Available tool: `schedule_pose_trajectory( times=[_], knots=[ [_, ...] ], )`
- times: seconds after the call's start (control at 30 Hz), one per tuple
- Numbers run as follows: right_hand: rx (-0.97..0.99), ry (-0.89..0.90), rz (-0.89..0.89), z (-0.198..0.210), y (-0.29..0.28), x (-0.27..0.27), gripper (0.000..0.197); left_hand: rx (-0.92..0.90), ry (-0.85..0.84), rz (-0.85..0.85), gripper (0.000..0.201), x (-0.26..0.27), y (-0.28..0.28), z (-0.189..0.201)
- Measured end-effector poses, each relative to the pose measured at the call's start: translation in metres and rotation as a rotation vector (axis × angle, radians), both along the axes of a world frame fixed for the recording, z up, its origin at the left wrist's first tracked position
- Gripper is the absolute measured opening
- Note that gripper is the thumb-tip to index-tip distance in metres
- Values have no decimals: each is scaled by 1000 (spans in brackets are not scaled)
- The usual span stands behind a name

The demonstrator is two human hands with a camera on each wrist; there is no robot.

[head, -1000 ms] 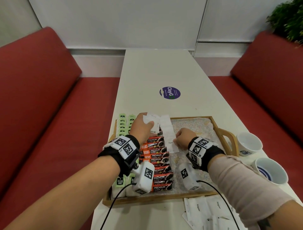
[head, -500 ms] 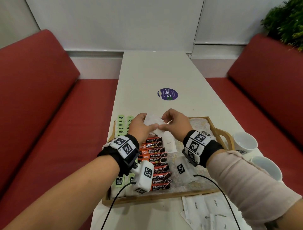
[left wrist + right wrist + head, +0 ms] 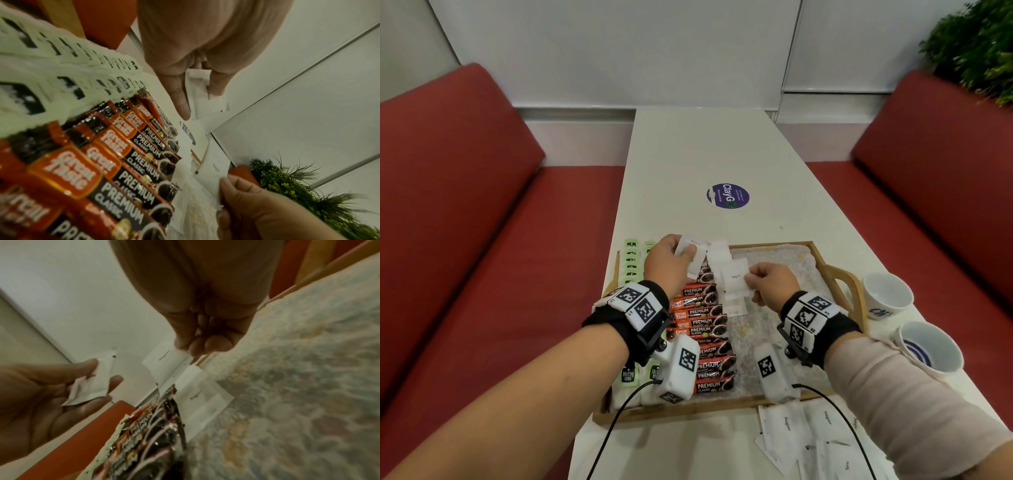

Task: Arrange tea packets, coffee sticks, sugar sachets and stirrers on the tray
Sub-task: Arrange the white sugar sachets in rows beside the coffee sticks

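A wooden tray (image 3: 835, 274) with a patterned cloth liner holds green tea packets (image 3: 631, 265) along its left side. Beside them is a row of red-and-black coffee sticks (image 3: 702, 323). My left hand (image 3: 681, 253) hovers over the tray's far left and grips a small stack of white sugar sachets (image 3: 693, 245) between thumb and fingers (image 3: 179, 100). My right hand (image 3: 751, 279) pinches one sugar sachet (image 3: 734, 277) by its edge, low over sachets lying on the liner (image 3: 201, 395) right of the coffee sticks. I see no stirrers.
More loose sugar sachets (image 3: 808, 435) lie on the white table in front of the tray. Two white cups (image 3: 887, 298) (image 3: 928, 349) stand to the tray's right. A purple sticker (image 3: 727, 196) marks the table beyond. Red benches flank the table.
My right hand went up to the left hand's stack, took one sachet, and has come back down and right over the sachet row. The left hand stayed in place.
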State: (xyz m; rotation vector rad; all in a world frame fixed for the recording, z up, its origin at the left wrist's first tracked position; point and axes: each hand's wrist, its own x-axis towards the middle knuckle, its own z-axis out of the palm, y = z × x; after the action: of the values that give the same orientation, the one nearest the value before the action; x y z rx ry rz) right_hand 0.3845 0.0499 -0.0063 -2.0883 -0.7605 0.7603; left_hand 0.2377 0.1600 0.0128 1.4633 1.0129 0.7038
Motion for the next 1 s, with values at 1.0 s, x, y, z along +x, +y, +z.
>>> schedule_pose_trajectory(
  times=[1.0],
  knots=[
    [-542, -195, 216, -15, 8, -2, 14, 24, 50, -14, 9, 3, -6, -4]
  ],
)
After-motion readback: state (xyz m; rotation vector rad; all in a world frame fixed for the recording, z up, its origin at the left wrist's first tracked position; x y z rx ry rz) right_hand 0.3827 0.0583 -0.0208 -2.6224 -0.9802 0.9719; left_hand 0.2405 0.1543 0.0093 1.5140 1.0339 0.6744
